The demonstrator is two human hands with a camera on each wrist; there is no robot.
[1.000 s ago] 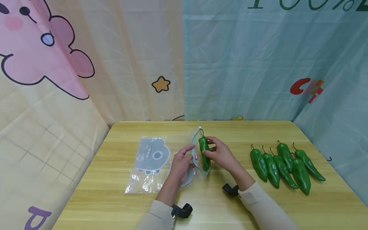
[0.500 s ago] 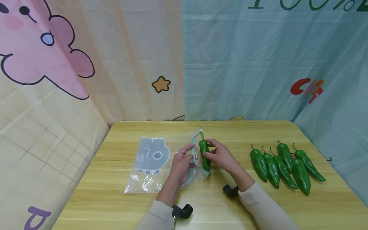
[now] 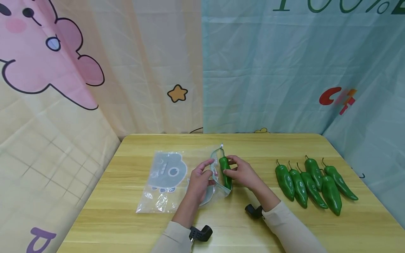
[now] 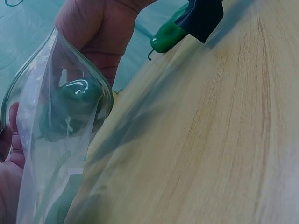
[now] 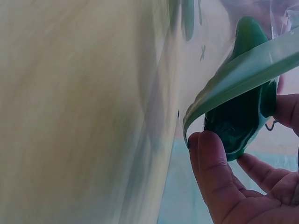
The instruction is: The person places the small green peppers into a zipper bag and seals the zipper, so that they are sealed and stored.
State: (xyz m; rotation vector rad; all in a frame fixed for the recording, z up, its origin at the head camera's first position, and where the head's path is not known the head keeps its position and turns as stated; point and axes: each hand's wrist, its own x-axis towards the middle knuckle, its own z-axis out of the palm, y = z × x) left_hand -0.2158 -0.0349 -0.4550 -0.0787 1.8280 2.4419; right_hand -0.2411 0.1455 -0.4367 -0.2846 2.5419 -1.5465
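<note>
A clear plastic zip bag (image 3: 169, 168) with a grey-blue cartoon print lies on the table, its open mouth raised at the right end. My left hand (image 3: 199, 178) grips the bag at the mouth, thumb and fingers on its edge. In my right hand (image 3: 246, 173), a green pepper (image 3: 225, 164) is pinched between thumb and fingers, stem up and away from me. The right wrist view has the pepper's tip (image 5: 250, 30) behind the bag's pale rim (image 5: 238, 84), inside the mouth. Through the film in the left wrist view, the pepper (image 4: 77, 100) shows blurred.
Several green peppers (image 3: 300, 186) lie grouped at the right of the wooden table (image 3: 234, 232). Printed curtains (image 3: 152, 70) hang behind the table and along both sides. Each wrist carries a black camera (image 3: 202, 233).
My right hand and the pepper have moved slightly down toward me at the bag's mouth. The top corner of the mouth has dropped a little. My left hand stays almost still.
</note>
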